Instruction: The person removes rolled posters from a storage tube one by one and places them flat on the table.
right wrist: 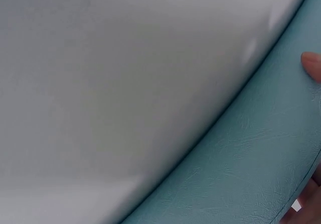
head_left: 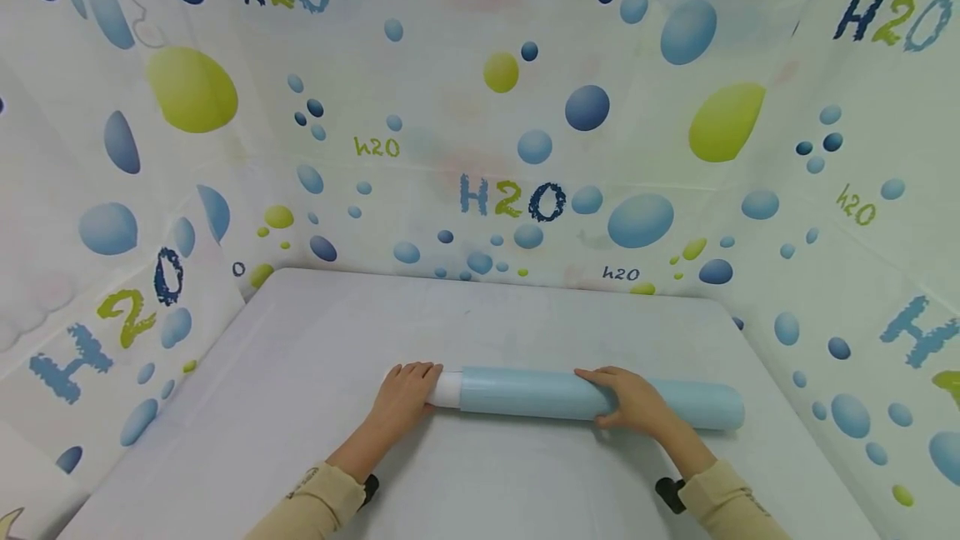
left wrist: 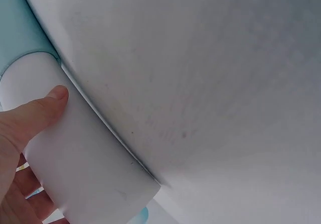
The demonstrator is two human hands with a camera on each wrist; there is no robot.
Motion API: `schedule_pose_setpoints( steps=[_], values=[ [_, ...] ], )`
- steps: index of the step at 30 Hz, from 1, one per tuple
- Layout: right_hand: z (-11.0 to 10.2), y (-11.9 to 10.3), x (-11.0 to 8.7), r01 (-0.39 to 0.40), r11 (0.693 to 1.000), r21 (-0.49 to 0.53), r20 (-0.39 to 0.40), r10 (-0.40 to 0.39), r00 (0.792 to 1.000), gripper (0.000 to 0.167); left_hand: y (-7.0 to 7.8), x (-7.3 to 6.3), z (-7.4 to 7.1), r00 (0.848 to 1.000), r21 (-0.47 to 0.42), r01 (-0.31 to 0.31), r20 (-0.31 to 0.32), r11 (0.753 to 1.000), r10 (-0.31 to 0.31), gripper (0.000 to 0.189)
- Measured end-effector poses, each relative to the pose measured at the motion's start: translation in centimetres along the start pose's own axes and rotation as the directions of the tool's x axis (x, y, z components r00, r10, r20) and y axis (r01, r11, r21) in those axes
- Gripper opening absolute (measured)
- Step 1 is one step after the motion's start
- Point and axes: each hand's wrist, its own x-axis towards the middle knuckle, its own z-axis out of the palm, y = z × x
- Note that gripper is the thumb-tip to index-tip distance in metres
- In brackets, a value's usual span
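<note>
A long light-blue roll with a faintly creased, leather-like surface lies crosswise on the white table. Out of its left end sticks a white tube. My left hand grips that tube; in the left wrist view the thumb lies over the white tube and the fingers curl round its far side. My right hand holds the blue roll right of its middle, thumb on the near side and fingers over the top. In the right wrist view only a thumb tip and some fingers show at the roll's edge.
The white tabletop extends around the roll. Behind and at both sides hangs a white curtain printed with blue and green drops and H2O lettering. Beige sleeves and dark wrist straps show at both wrists.
</note>
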Motion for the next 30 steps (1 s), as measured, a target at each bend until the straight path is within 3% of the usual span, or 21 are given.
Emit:
schedule_pose_setpoints(
  steps=[8, 30],
  values=[
    [-0.6, 0.7, -0.9, -0.036, 0.998, 0.051, -0.009, 0.036, 0.999, 0.072, -0.2, 0.0, 0.1, 1.0, -0.001, -0.001, -0.011, 1.0, 0.001, 0.055],
    [-1.3, 3.6, -3.5, -0.056, 0.998, -0.021, -0.09, 0.054, 0.994, 0.07, -1.0, -0.5, 0.2, 0.999, 0.004, 0.031, 0.016, 1.0, -0.031, 0.055]
  ],
)
